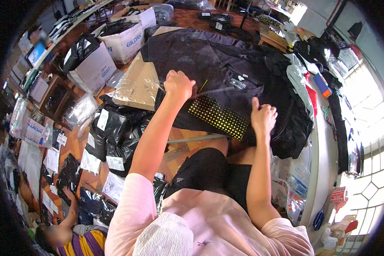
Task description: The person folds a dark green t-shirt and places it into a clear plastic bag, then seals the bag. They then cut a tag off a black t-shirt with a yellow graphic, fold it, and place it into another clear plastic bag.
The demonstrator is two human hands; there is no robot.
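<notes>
A black T-shirt point(192, 53) lies spread in front of me, its neckline with a pale printed label facing up. At its near part is a black panel with yellow dots point(219, 117), between my two hands. My left hand point(179, 86) is closed in a fist over the shirt, left of the panel; whatever its fingers pinch is hidden. My right hand point(263, 118) is beside the panel's right end, thumb raised and fingers curled in. What those fingers hold, if anything, is hidden too.
Left of the shirt are a cardboard piece under clear plastic point(136, 85), black plastic packages point(106, 123) and white cartons point(123, 42). Another person point(79, 241) reaches among packages at lower left. A pale ledge point(315, 179) and a window grille point(371, 170) are on the right.
</notes>
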